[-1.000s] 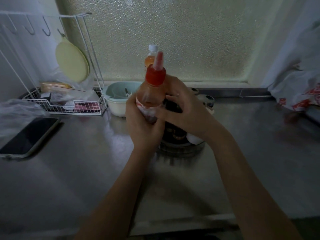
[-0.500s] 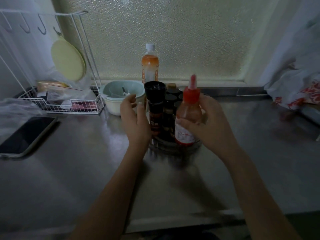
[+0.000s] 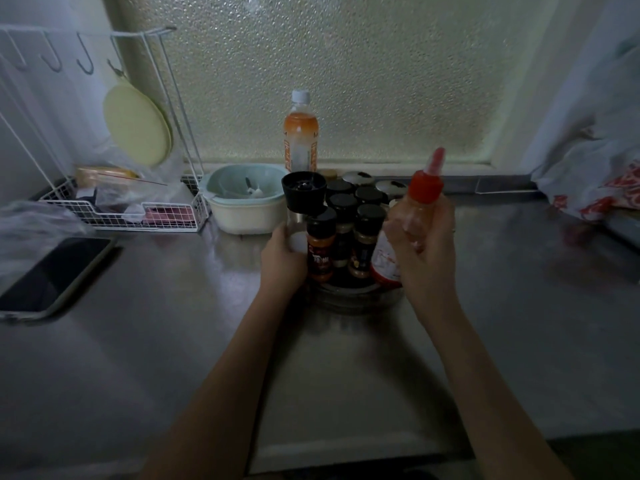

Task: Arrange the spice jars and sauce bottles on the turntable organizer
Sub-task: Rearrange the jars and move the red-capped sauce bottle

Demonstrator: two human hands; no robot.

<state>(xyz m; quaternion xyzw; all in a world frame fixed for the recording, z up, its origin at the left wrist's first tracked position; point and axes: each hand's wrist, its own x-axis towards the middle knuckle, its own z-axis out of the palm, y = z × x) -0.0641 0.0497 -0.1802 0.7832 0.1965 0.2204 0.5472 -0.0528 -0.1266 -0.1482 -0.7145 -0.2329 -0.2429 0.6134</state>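
A round turntable organizer (image 3: 349, 294) sits on the steel counter, crowded with several black-capped spice jars (image 3: 321, 249). My right hand (image 3: 420, 249) is shut on a clear sauce bottle (image 3: 407, 216) with a red nozzle cap, held tilted at the turntable's right edge, its base close to the rim. My left hand (image 3: 282, 258) wraps around a tall grinder with a black top (image 3: 304, 192) on the turntable's left side. Behind it an orange drink bottle (image 3: 300, 136) stands by the window.
A pale blue bowl (image 3: 244, 206) stands just left of the turntable. Further left are a white wire rack (image 3: 121, 213) with a hanging yellow lid and a phone (image 3: 52, 275) lying flat. A plastic bag (image 3: 595, 178) fills the right corner.
The sauce bottle passed from both hands in front of me to my right hand alone and moved down to the turntable's right edge. My left hand went onto the grinder.
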